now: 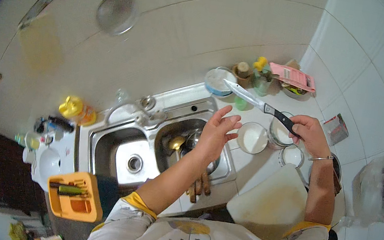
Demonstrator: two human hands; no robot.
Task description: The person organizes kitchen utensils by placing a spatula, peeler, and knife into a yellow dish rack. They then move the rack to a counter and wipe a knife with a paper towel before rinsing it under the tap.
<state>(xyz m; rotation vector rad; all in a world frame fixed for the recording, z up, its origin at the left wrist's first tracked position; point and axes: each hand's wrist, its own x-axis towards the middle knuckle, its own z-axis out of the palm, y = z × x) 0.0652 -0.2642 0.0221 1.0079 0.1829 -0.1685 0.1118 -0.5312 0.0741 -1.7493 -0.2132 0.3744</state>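
My right hand point(309, 133) is closed around the end of the black handle of a knife point(250, 98). The blade points up and to the left, above the counter. My left hand point(217, 133) is raised over the right side of the sink, fingers apart and nothing in them, below the blade and not touching it. Beneath the knife stand a white bowl point(252, 138) and a pot point(278, 134), partly covered by the handle and my right hand. A smaller white bowl point(291, 157) sits near that hand. Closer to my body lies a pale cutting board point(269, 202).
A double steel sink point(136, 136) fills the left; utensils lie in its right basin. Brown root-like pieces point(199, 187) rest at its front edge. An orange caddy point(90, 207) stands at lower left. Along the back wall are a blue-rimmed container point(218, 85) and a pink package point(293, 77).
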